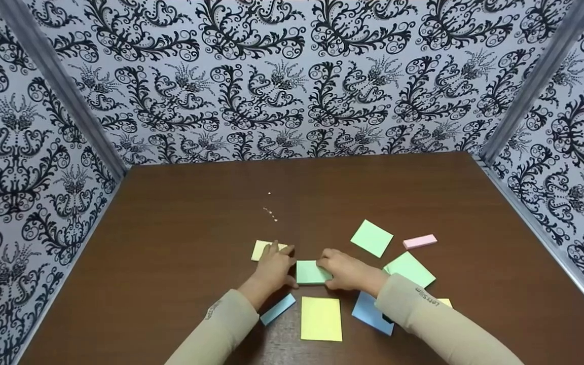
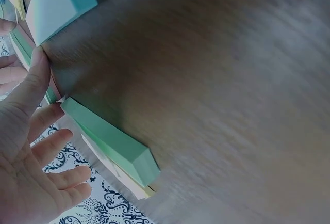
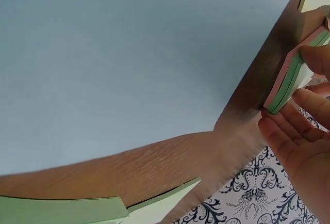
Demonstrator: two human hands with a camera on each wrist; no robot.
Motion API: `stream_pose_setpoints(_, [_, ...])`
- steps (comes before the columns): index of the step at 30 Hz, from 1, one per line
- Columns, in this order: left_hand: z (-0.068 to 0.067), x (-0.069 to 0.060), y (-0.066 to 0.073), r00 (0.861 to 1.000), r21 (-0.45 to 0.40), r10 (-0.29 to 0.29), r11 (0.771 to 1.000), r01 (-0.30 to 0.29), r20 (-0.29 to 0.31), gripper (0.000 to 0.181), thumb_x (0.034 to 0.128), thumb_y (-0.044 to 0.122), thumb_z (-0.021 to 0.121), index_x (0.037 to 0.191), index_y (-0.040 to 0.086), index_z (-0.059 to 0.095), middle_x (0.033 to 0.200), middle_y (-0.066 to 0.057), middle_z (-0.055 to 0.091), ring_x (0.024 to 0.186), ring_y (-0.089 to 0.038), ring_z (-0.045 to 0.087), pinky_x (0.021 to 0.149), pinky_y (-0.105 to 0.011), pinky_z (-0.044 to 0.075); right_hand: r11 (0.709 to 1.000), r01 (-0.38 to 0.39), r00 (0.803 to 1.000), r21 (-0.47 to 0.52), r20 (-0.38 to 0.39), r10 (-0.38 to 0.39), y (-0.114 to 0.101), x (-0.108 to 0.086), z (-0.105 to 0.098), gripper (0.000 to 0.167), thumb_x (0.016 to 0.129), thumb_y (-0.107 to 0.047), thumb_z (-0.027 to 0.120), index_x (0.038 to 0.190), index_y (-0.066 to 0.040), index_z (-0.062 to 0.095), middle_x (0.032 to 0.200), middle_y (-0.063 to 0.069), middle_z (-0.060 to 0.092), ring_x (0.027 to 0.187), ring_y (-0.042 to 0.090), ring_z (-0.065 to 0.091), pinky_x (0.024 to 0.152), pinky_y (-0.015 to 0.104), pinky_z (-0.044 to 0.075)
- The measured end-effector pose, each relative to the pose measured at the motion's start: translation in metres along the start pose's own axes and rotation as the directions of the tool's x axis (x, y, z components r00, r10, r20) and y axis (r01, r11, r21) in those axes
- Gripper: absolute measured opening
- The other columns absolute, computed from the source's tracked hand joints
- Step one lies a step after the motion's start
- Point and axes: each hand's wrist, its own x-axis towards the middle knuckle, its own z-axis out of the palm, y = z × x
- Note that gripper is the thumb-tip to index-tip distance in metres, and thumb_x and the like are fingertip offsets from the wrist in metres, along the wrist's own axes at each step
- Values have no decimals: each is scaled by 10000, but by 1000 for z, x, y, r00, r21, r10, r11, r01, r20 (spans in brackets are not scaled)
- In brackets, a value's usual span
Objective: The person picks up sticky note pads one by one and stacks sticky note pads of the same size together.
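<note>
Nearest, a yellow pad (image 1: 321, 319) lies flat, narrow blue pad (image 1: 278, 309) to its left, larger blue pad (image 1: 370, 313) to its right, partly hidden by a sleeve (image 1: 416, 304). Just beyond, between the hands: a green-topped stack (image 1: 308, 272), pink layer underneath. Right hand (image 1: 349, 270) pinches one end, thumb opposing fingers; left hand (image 1: 272, 266) meets the other, though whether gripping or merely steadying cannot be told. Two-ended support probably keeps layers flush. Farther right, a pink pad (image 1: 420, 241); behind everything, patterned wall (image 1: 266, 76).
</note>
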Motion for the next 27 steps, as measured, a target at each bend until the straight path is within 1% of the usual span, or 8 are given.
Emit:
stream_pose_setpoints(6, [-2,1,2,999,-18,-20,1000,20,28,633,615,486,729,1159,174,646,1362,-34,476,1279,-382,361,1033,-456,296,1000,6,1000,-16,-3,-6,-3,1,-3,378,811,-160,652,1141,12,590,1041,135,526,861,207,503,683,319,456])
stream_pose_setpoints(8, [-2,0,2,999,-45,-25,999,26,28,625,613,471,736,1149,162,651,1365,-38,473,1284,-387,351,1039,-459,286,1000,3,1000,-18,0,-3,-4,1,-4,368,808,-156,657,1132,9,597,1044,136,528,850,208,508,670,311,458])
stream_pose_setpoints(13, [-1,-2,2,1000,-96,-29,995,30,8,613,606,449,747,1127,139,662,1357,-49,480,1283,-401,346,1044,-464,275,1000,-9,1000,-26,6,9,-6,0,-5,349,810,-160,666,1118,-8,605,1058,135,527,826,206,513,645,301,452])
stream_pose_setpoints(19, [-1,-2,3,1000,-65,-31,997,31,-2,616,606,466,739,1130,153,663,1350,-45,490,1275,-398,360,1038,-462,285,999,4,1000,-41,2,-4,-6,0,-5,349,812,-165,669,1117,-6,608,1044,134,529,823,205,519,649,309,454])
stream_pose_setpoints(24, [-2,-2,4,999,-29,-35,999,35,21,620,618,487,721,1144,165,655,1360,-34,479,1286,-385,351,1044,-457,278,999,12,1000,-39,13,-12,-6,0,-5,365,818,-160,660,1146,-12,598,1058,131,526,839,203,514,658,305,453])
stream_pose_setpoints(27, [-3,-1,4,999,-17,-34,999,34,25,619,623,495,714,1143,165,656,1363,-33,475,1288,-383,349,1045,-456,280,999,13,1000,-49,16,-12,-5,0,-5,375,820,-160,655,1160,-14,594,1061,126,525,848,199,508,666,303,452])
